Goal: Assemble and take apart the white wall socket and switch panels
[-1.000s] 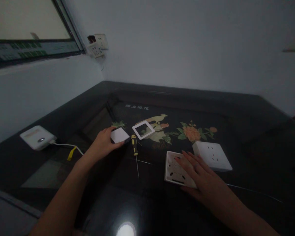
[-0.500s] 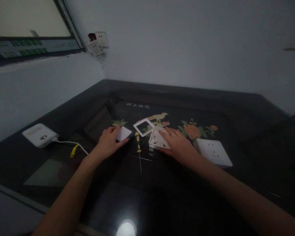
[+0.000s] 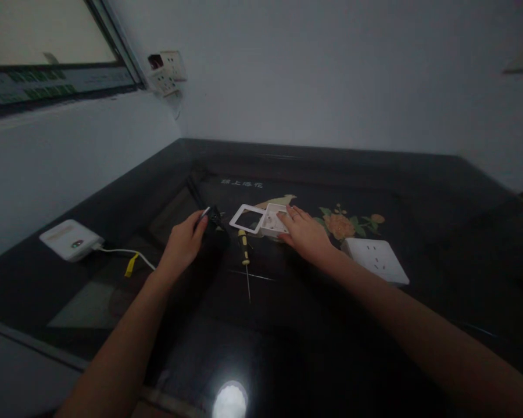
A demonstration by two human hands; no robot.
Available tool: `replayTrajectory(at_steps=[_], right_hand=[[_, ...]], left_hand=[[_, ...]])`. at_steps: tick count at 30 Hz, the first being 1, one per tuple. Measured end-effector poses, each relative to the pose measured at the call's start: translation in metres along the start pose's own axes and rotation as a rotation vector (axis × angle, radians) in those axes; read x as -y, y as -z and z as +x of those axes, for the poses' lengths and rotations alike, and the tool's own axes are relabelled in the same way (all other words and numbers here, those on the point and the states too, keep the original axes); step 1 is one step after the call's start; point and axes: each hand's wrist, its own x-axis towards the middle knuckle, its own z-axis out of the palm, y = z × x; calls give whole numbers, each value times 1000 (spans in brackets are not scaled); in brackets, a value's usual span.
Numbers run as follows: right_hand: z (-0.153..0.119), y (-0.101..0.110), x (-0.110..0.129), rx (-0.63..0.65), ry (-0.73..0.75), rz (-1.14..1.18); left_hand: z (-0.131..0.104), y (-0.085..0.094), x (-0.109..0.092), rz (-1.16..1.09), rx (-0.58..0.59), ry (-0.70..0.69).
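My left hand (image 3: 185, 241) grips a socket or switch insert (image 3: 213, 219), tipped so its black back faces right and a thin white front edge shows by my fingers. My right hand (image 3: 305, 233) is closed on the right side of a white mounting box (image 3: 270, 219), its hollow side up on the dark tabletop. Touching the box's left side lies a white square faceplate frame (image 3: 244, 228). A screwdriver with a yellow and black handle (image 3: 243, 247) lies between my hands, its shaft toward me.
Right of my right forearm sits a boxed white wall socket (image 3: 377, 259). At the left a white device (image 3: 72, 239) has a white cable with a yellow tag (image 3: 131, 265). Wall sockets (image 3: 168, 72) hang in the back left corner. The black tabletop (image 3: 226, 337) is glossy.
My left hand has tilted the insert up, turning its white face away and its black back into view. The white box has shifted away from me and slightly left with my right hand.
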Motion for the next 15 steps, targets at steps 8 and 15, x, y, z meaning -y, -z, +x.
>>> replayTrajectory(at_steps=[8, 15], right_hand=[[-4, -4, 2, -27, 11, 1], [-7, -4, 5, -12, 19, -11]], left_hand=[[3, -3, 2, -303, 86, 236], [3, -6, 7, -359, 162, 301]])
